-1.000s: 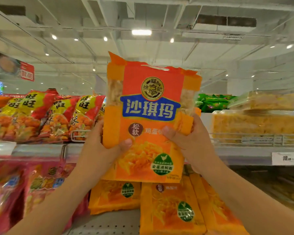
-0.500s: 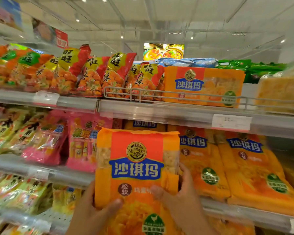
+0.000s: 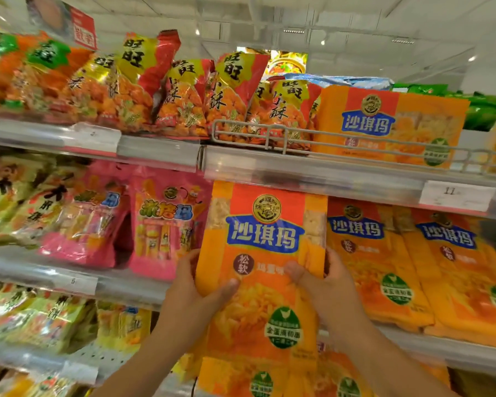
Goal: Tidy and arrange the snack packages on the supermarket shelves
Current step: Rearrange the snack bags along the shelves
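Hands, left hand (image 3: 196,293) and right hand (image 3: 327,290), grip the orange snack package (image 3: 262,270) upright by both sides at the middle shelf (image 3: 413,343) front edge.

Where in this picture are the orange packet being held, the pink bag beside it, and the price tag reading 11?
Held orange packet (image 3: 265,233), head view: its blue name band.
Pink bag (image 3: 166,216), head view: front, on the lettering.
Price tag (image 3: 457,196), head view: its white face.
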`<action>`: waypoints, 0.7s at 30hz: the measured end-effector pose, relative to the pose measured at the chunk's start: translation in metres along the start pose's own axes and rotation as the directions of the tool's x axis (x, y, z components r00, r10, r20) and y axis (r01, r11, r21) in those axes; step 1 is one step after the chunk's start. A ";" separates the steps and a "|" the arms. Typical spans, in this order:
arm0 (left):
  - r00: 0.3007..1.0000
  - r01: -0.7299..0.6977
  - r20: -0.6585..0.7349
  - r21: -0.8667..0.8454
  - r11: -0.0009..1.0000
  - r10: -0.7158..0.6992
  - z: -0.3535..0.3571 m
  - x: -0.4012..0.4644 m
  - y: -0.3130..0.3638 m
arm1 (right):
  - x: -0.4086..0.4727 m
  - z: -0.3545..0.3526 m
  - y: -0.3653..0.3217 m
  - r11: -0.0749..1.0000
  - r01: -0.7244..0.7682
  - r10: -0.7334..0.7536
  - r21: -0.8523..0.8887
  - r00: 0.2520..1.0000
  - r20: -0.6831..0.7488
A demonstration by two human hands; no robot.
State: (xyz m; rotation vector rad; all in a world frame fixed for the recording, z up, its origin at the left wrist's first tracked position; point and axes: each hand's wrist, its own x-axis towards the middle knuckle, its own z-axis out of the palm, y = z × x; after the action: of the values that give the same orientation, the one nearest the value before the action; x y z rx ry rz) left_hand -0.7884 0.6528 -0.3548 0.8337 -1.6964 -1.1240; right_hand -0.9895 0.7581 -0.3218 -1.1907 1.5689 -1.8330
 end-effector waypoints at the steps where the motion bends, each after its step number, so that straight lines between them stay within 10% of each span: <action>1: 1.000 -0.013 0.018 0.017 1.000 0.013 -0.001 0.006 0.002 | 0.006 0.002 -0.002 1.000 -0.009 0.009 0.024 1.000 -0.013; 9: 0.965 -0.117 0.229 -0.064 0.991 0.129 -0.003 0.036 0.007 | 0.056 0.005 -0.025 0.985 -0.092 0.109 0.143 0.986 -0.122; 21: 0.985 -0.145 0.106 0.066 0.987 0.138 0.015 0.079 -0.007 | 0.104 0.022 -0.004 0.996 -0.075 0.065 -0.041 0.975 -0.213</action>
State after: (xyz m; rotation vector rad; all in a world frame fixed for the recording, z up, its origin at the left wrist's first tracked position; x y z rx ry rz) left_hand -0.8308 0.5855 -0.3392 0.6989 -1.8600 -1.0273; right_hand -1.0256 0.6650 -0.2854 -0.9732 1.7564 -1.9374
